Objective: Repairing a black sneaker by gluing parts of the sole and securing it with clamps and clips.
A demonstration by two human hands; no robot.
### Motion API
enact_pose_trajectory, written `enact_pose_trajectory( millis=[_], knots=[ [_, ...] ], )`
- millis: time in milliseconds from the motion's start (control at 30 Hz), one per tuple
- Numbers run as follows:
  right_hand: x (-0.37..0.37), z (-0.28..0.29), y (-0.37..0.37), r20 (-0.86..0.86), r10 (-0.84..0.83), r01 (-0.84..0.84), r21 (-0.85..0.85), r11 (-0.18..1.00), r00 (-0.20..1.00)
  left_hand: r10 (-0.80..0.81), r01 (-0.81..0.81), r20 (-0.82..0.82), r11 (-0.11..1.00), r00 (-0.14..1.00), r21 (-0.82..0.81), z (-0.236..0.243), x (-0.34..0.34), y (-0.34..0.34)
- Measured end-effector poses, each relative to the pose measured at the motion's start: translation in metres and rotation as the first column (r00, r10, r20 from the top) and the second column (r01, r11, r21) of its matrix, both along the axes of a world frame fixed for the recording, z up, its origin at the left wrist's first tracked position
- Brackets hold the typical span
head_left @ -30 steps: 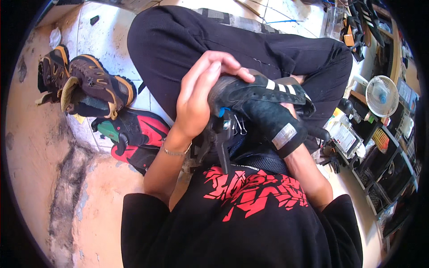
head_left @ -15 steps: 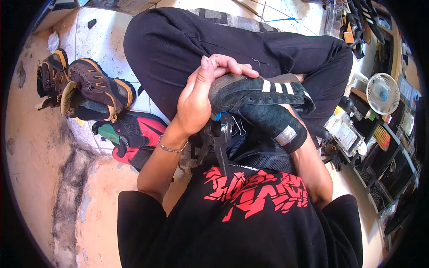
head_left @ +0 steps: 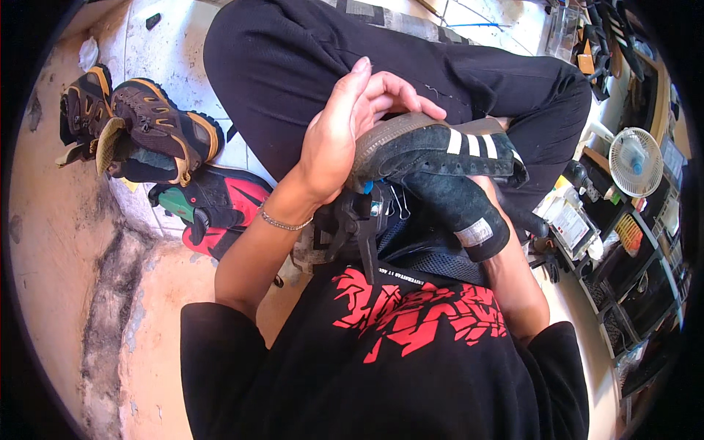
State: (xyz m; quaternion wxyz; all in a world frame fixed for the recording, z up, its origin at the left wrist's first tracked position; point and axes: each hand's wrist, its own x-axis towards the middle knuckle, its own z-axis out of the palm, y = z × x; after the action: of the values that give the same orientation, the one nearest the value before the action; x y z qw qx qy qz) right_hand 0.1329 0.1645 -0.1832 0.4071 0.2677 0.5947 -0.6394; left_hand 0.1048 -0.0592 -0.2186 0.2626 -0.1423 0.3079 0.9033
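A black suede sneaker (head_left: 433,156) with three white stripes and a gum-brown sole lies sideways over my lap. My left hand (head_left: 341,128) is against the toe end of its sole, thumb raised and fingers loosely bent, not wrapped round it. My right hand is hidden behind the shoe; only its forearm (head_left: 517,282) and a bit of skin show. Over that wrist lies a dark suede flap (head_left: 458,213) with a white label. Below the toe, a black spring clamp (head_left: 359,231) with a blue tip stands beside a wire clip (head_left: 399,202).
To the left, brown hiking boots (head_left: 158,136) and red-and-black shoes (head_left: 231,205) stand by the stained wall (head_left: 59,271). A white fan (head_left: 636,161) and cluttered dark shelves (head_left: 638,293) line the right side. My crossed legs (head_left: 271,88) lie beyond the sneaker.
My left hand has lifted its thumb and spread its fingers more, with the fingertips lower on the sole. The sneaker sits slightly farther right in view, as the whole scene has shifted a little.
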Motion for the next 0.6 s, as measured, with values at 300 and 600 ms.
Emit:
enact_pose_trajectory(
  millis=[300,600],
  knots=[
    [-0.007,-0.015,-0.018,0.012,-0.016,0.016,-0.022,1.0,1.0,0.009,-0.01,-0.038,0.999,0.999,-0.031,0.0,-0.002,0.001],
    [0.003,-0.005,-0.001,0.026,-0.017,0.019,-0.059,0.998,1.0,0.044,-0.057,0.091,0.988,0.995,0.147,0.001,-0.006,0.001]
  ],
)
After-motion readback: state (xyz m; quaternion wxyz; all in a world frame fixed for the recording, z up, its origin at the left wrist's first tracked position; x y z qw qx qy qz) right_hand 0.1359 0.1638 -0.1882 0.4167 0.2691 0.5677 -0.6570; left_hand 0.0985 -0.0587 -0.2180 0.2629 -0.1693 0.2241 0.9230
